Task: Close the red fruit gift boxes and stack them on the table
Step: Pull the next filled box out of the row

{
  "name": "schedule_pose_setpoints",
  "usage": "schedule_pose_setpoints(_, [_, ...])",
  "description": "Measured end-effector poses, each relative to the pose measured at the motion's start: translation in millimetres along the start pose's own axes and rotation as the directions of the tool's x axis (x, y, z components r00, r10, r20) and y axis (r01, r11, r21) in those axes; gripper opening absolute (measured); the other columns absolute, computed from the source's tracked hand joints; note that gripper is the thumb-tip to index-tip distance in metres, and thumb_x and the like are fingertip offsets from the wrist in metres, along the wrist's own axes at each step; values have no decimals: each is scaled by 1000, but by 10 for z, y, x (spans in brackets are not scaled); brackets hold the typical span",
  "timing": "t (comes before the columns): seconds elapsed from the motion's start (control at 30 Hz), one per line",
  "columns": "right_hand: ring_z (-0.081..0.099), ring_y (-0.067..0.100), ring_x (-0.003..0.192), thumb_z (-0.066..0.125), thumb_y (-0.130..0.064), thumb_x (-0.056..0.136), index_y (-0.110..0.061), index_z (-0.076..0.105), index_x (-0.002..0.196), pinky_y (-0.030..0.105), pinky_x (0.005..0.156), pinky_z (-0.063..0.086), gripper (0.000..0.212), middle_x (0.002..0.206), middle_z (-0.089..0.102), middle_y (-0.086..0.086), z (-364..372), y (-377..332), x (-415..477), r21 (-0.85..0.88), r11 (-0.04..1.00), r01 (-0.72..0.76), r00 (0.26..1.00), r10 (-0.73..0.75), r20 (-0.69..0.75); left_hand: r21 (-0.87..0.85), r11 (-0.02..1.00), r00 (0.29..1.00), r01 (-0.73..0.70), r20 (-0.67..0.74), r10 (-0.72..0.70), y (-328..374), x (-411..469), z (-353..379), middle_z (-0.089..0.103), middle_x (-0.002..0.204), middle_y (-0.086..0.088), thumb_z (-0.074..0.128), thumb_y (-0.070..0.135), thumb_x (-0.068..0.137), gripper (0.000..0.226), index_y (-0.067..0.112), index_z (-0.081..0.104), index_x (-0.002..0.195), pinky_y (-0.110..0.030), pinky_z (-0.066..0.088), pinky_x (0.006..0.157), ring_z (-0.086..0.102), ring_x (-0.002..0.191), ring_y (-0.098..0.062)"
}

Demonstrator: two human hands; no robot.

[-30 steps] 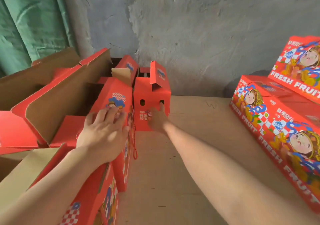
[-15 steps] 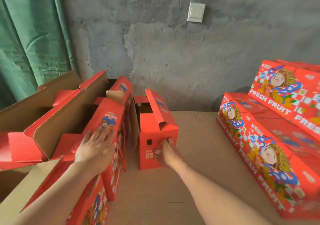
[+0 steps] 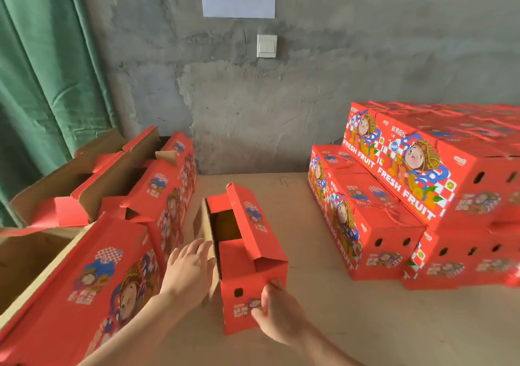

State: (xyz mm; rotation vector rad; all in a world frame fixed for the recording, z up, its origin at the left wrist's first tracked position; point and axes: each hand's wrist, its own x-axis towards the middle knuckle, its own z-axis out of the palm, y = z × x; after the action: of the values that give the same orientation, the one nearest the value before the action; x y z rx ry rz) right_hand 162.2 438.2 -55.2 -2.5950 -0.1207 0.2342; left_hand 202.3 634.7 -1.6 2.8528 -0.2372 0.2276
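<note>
Two hands on one open red cardboard fruit gift box (image 3: pixel 239 256), centre of the brown table (image 3: pixel 351 323).
Left hand (image 3: pixel 190 271) lays straight fingers against its brown side flap (image 3: pixel 203 222); right hand (image 3: pixel 278 312) covers a hole in the near end, grip unclear. Closed red boxes (image 3: pixel 388 225) stand stacked to the right.

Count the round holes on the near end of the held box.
1 hole, on the open box end face, left of the right hand. Its fingers may hide another.
</note>
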Motion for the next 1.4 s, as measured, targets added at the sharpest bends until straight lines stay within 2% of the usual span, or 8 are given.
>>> schedule_pose_setpoints(0.13, [51,14,89,44,-55,90,-28,42,78,28,78,39,29,100,43,-9,-314,513,-631,11,999,36,999,-36,25,-4,999,999,43,-8,-43,322,-329,-37,30,150,5,31,34,101,45,21,31,144,-33,18,114,26,139,-16])
schedule_pose_setpoints(0.33, [46,-5,121,35,-53,97,-34,52,127,26,104,35,40,133,48,-24,-825,1464,-1403,208,977,40,994,-60,89,68,994,996,85,-37,-83,902,-702,-7,23,154,1,31,35,101,48,23,27,147,-33,15,114,18,143,-17])
schedule_pose_setpoints(0.53, [60,7,96,37,-82,70,-32,61,74,27,95,39,56,89,67,-14,-1398,2380,-2181,367,923,-111,991,74,115,-1,993,992,121,19,-121,1440,-1110,233,46,136,2,39,29,98,34,29,53,129,-31,31,104,42,128,-19])
schedule_pose_setpoints(0.7, [65,23,93,57,-32,93,-7,60,99,36,79,53,25,98,68,9,-1597,2723,-2485,515,847,-129,954,248,-169,-290,946,984,144,142,-107,2030,-1361,523,57,126,-8,42,18,99,35,17,50,133,-26,41,89,51,116,-24])
schedule_pose_setpoints(0.8, [65,17,89,58,-18,92,-17,51,101,35,77,54,11,101,66,2,-1470,2567,-2637,516,856,-32,914,234,-331,-361,889,956,283,179,-232,2255,-1459,591,61,121,-13,42,12,97,44,18,40,140,-26,42,75,57,102,-29])
schedule_pose_setpoints(1.0, [43,20,129,46,-16,98,-26,26,148,31,105,34,55,139,42,-1,-1387,2379,-2682,510,860,17,965,118,-233,-428,813,917,395,126,-379,2331,-1795,542,63,116,-14,45,5,92,46,18,47,136,-25,38,69,55,91,-26])
schedule_pose_setpoints(1.23, [37,21,134,43,-17,99,-39,27,145,32,106,32,53,148,36,1,-1496,2420,-2604,574,819,17,998,21,-59,-429,781,883,454,95,-460,2310,-2253,437,62,79,-1,48,10,91,28,20,65,112,-19,37,48,55,69,-20])
schedule_pose_setpoints(1.4, [51,4,94,51,-13,95,-27,53,112,22,85,41,21,110,51,-5,-1546,2511,-2571,185,952,244,940,-185,-286,-595,636,848,491,161,-504,2120,-2457,363,62,80,-5,47,20,93,33,21,62,123,-21,44,50,53,57,-19])
